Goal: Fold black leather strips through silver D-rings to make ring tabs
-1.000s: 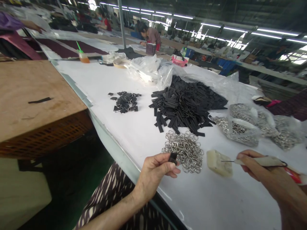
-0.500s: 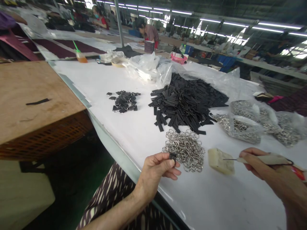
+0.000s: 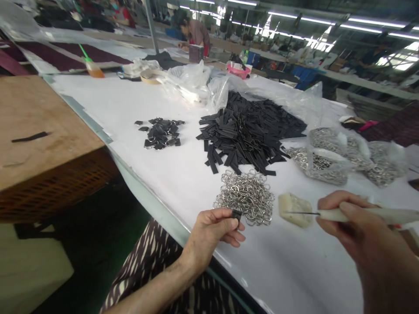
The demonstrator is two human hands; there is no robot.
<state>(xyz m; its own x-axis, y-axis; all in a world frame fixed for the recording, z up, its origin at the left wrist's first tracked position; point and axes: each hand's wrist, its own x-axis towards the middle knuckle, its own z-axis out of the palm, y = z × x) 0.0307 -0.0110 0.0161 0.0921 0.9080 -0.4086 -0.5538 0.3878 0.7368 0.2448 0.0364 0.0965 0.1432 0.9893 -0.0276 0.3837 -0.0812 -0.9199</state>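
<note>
My left hand [image 3: 214,231] pinches a folded black strap tab [image 3: 236,214] between thumb and fingertips, at the near edge of a pile of silver metal rings [image 3: 245,194]. A pale-handled, pen-like tool with a thin metal tip [image 3: 360,214] is gripped in my right hand [image 3: 356,231]. Its tip lies over a cream-coloured block [image 3: 294,209]; whether it touches cannot be seen. Beyond the rings spreads a large heap of flat black strips [image 3: 248,131]. To its left lies a small cluster of black tabs with rings [image 3: 162,133].
Clear bags of metal rings [image 3: 327,163] sit at the right. Crumpled plastic [image 3: 196,85], a bottle with a green nozzle [image 3: 94,69] and a pink basket [image 3: 238,69] are farther back. A wooden board [image 3: 42,113] stands left, across a gap. Another person [image 3: 198,35] works beyond.
My right hand and its tool have moved left, bringing the tip farther across the block. The left hand keeps its pinch on the tab. The view has shifted slightly.
</note>
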